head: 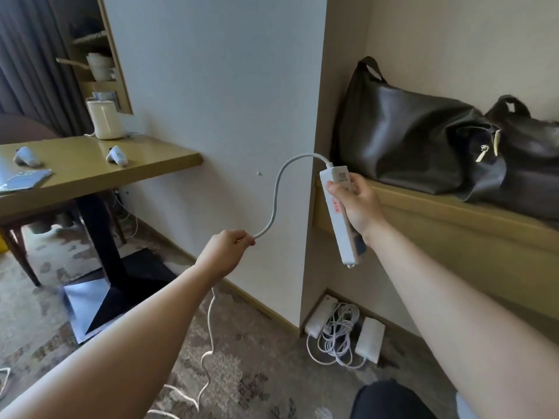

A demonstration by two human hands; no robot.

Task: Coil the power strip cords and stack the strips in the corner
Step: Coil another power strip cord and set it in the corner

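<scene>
My right hand [357, 204] grips a white power strip [340, 219] held upright in the air, its cord end at the top. The white cord [276, 192] arcs from the strip's top down to my left hand [225, 252], which pinches it. Below my left hand the cord hangs down and trails loosely over the carpet [208, 358]. In the floor corner under the shelf lie two more white power strips [319, 316] [370, 338] with a tangle of white cords [338, 334] between them.
A wooden shelf [453, 219] on the right carries two dark bags [417, 143]. On the left a wooden table [90, 167] holds two controllers, a phone and a white kettle [104, 119]. A white wall corner [311, 116] stands between them. Chair legs sit under the table.
</scene>
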